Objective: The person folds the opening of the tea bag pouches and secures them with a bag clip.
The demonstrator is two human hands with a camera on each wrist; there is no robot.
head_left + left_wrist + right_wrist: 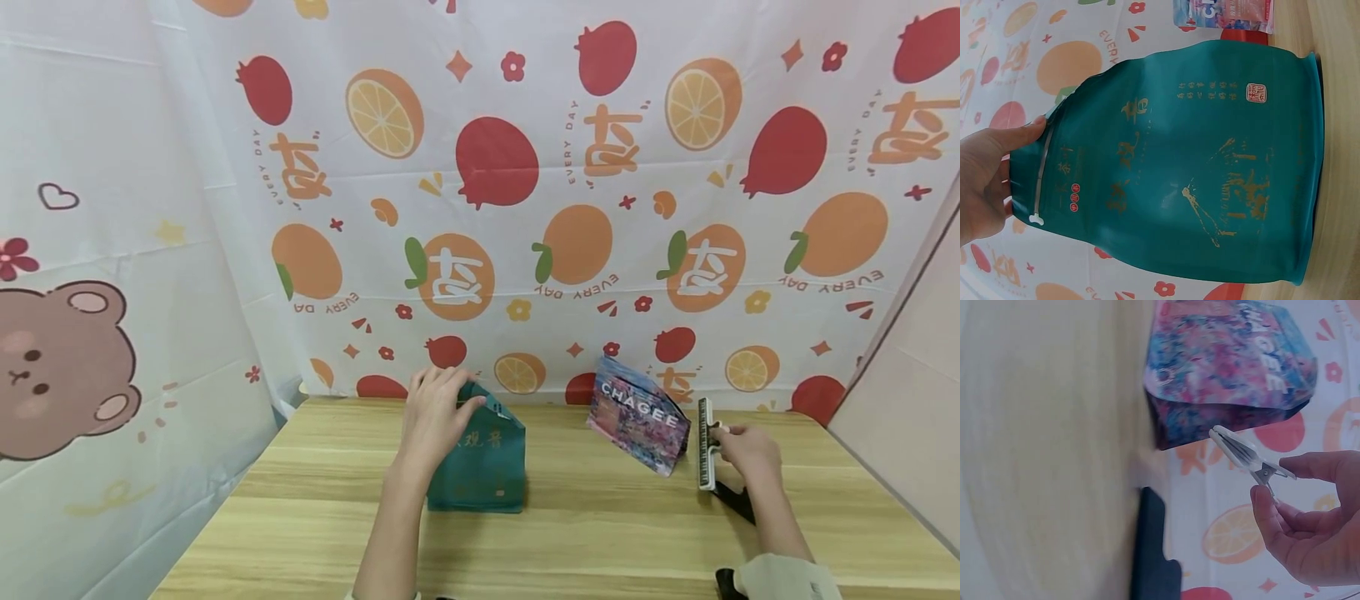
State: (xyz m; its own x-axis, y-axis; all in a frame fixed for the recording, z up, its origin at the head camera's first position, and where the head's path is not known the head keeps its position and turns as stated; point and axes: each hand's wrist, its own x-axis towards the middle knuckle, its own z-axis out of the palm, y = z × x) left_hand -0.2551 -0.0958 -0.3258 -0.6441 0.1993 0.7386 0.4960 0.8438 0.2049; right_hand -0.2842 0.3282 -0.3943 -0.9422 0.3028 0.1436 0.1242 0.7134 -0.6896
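Note:
My left hand [435, 417] holds the folded top of a green tea bag [480, 467], which stands upright on the table. In the left wrist view, the thumb lies against the front of the tea bag [1166, 169] and the fingers are partly hidden behind it. A pale strip tie runs across the bag's top. At the right, my right hand [752, 452] pinches a long white bag clip [705, 446] between thumb and fingers, above the table. The right wrist view shows the bag clip [1241, 453] with its metal spring and handles.
A colourful CHAGEE pouch [637, 417] stands tilted between the hands, near the back edge. Close to my right hand lies a black object [735, 502], its kind unclear. The wooden table [585, 533] meets a fruit-printed cloth [562, 333] behind.

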